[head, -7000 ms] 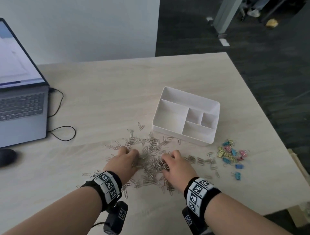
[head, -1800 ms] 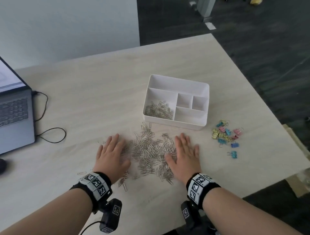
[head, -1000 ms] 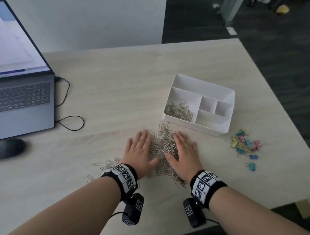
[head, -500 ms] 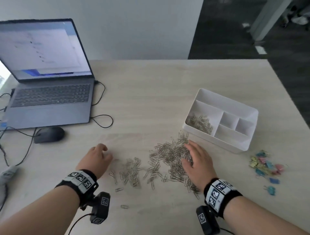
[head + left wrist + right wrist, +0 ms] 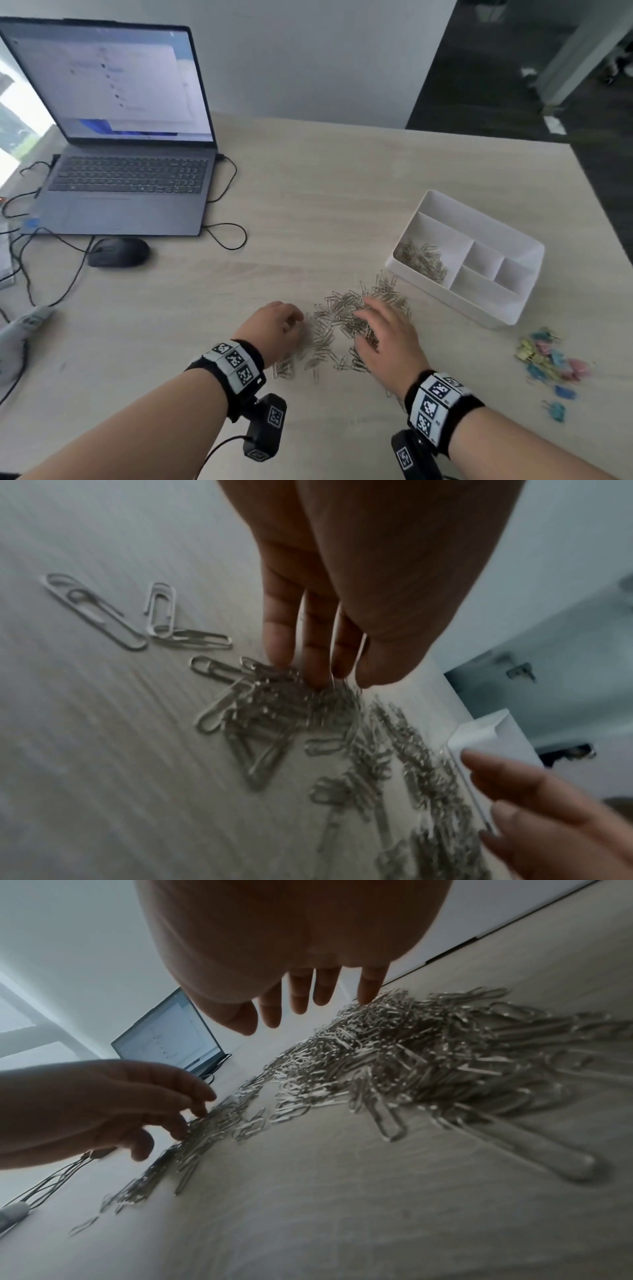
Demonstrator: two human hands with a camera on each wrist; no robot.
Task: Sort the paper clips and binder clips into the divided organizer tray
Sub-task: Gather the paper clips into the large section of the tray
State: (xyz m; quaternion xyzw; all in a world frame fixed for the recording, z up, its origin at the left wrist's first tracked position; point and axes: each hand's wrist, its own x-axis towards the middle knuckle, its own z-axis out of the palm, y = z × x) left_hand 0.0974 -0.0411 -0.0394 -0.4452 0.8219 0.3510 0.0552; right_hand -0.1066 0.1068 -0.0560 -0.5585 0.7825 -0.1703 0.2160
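Note:
A loose pile of silver paper clips lies on the wooden table in front of the white divided tray. The tray's big left compartment holds more paper clips; its other compartments show bare white. My left hand is at the pile's left edge, bent fingertips touching clips. My right hand hovers over the pile's right side with spread fingers above the paper clips. Coloured binder clips lie right of the tray.
An open laptop stands at the back left with a black mouse and looping cables beside it. A grey object lies at the left edge. The table ends just right of the binder clips.
My left hand has swept right from the scattered clips to the pile's left edge, pushing clips together. My right hand stays at the pile. The head view has shifted left.

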